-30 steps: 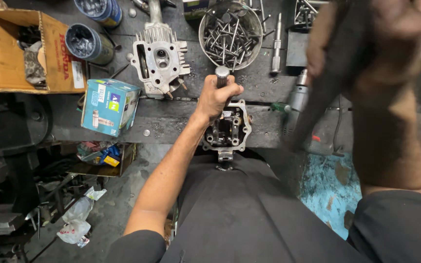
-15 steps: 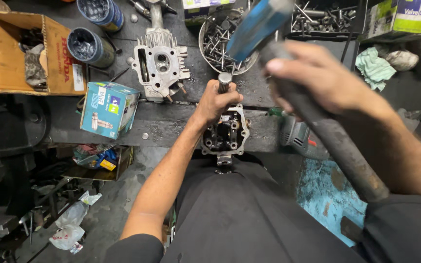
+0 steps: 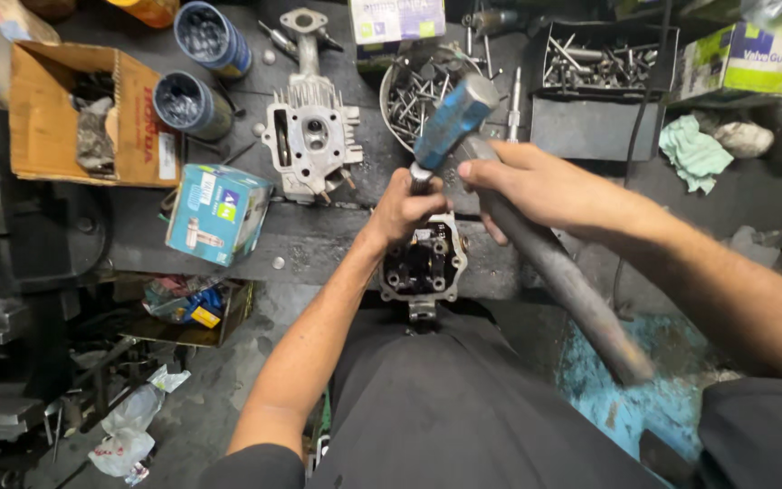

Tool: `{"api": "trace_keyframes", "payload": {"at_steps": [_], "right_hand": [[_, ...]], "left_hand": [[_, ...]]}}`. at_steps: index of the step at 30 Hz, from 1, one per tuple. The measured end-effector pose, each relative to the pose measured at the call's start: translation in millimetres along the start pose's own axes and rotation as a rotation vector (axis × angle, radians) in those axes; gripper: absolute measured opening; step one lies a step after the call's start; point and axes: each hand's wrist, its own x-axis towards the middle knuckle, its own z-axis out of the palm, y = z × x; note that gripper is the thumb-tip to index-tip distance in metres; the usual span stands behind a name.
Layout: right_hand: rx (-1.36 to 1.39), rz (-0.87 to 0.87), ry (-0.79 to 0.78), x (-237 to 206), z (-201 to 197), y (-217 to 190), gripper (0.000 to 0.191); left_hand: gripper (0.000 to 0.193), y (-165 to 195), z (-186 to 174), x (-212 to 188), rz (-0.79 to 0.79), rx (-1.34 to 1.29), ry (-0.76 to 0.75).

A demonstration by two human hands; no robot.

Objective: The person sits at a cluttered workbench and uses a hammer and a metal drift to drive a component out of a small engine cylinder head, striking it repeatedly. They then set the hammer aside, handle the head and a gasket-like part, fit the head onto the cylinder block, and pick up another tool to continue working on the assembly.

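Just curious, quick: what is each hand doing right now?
Left hand: closed on a metal punch over the cylinder head.
Right hand: closed on the hammer.

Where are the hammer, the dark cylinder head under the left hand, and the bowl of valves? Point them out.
hammer (image 3: 456, 116): head view, on its blue head.
dark cylinder head (image 3: 424, 267): head view, on its top face.
bowl of valves (image 3: 389, 86): head view, on its left rim.

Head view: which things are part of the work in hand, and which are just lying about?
In use: hammer in right hand; punch tool in left hand; dark cylinder head.
Lying about: second cylinder head, bowl of valves, blue carton, cardboard box, green rag.
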Motion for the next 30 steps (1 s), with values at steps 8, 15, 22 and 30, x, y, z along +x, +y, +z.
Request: {"api": "trace_keyframes", "payload": {"at_steps": [8, 15, 22, 30], "right_hand": [[0.176, -0.429, 0.100, -17.8, -40.1, 40.4, 0.030], [-0.005, -1.191, 0.275, -23.2, -62.9, 9.7, 0.029], [-0.082, -0.032, 0.022, 4.0, 1.5, 7.2, 0.028], [0.131, -0.363, 0.057, -28.8, -22.4, 13.8, 0.036]], "left_hand": [[0.032, -2.4, 2.6, 0.5, 0.135, 0.023, 0.046], [0.037, -4.6, 3.7, 2.8, 0.068, 0.009, 0.012], [0.025, -4.9, 7.4, 1.4, 0.042, -0.041, 0.036], [0.035, -11.1, 2.8, -4.1, 0.086, -0.001, 0.073]]}}
